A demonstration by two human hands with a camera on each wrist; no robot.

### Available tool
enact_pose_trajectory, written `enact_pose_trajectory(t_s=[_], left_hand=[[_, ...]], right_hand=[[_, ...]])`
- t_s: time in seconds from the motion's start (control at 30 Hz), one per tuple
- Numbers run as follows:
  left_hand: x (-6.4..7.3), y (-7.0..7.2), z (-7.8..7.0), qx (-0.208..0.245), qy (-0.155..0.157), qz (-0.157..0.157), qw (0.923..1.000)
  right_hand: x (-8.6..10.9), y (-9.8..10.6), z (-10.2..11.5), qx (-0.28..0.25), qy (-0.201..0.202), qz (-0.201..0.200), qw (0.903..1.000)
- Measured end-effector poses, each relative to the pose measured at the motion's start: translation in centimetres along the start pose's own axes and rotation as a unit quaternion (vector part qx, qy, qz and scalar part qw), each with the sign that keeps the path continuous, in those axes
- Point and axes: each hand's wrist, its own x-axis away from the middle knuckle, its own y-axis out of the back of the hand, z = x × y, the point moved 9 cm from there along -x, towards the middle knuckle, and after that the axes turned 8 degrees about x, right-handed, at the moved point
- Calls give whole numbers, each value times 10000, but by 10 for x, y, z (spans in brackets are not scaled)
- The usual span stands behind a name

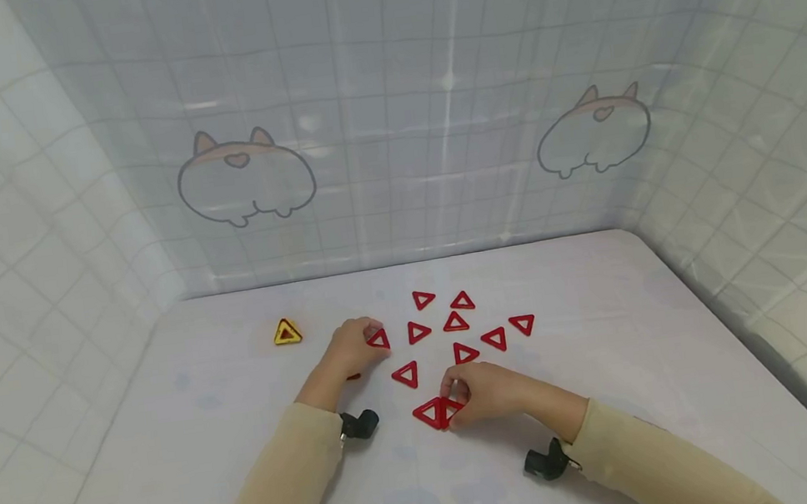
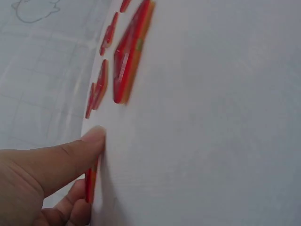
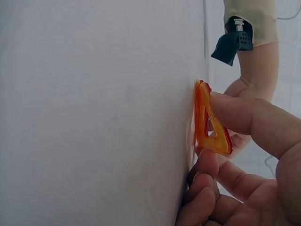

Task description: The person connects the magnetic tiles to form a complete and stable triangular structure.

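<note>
Hands pinching red triangles, yellow triangle apart

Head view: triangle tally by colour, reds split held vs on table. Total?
Red hollow plastic-looking triangles on the white tabletop: 9
Held red triangles: 2 (one in the left hand, one in the right hand)
Yellow triangle with reddish centre: 1
Total: 12
Uncounted: dark sliver by the left wrist, too hidden to identify.

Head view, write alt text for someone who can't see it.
A person's left grip and right grip each hold a red triangle at a white table. More red triangles lie nearby; a yellow one lies at left.
</note>
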Motion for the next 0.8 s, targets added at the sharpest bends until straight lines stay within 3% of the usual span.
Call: enact_pose_trajectory(t_s=[0.3, 0.53, 0.8], left_hand=[[3, 0, 1, -51, -29, 69, 10000], [18, 5, -4, 167, 0, 183, 9997], [38, 12, -12, 26, -331, 64, 9994]], right_hand=[[2, 0, 3, 21, -57, 10, 10000], [3, 0, 5, 11, -67, 15, 10000], [3, 2, 6, 40, -113, 16, 9999]])
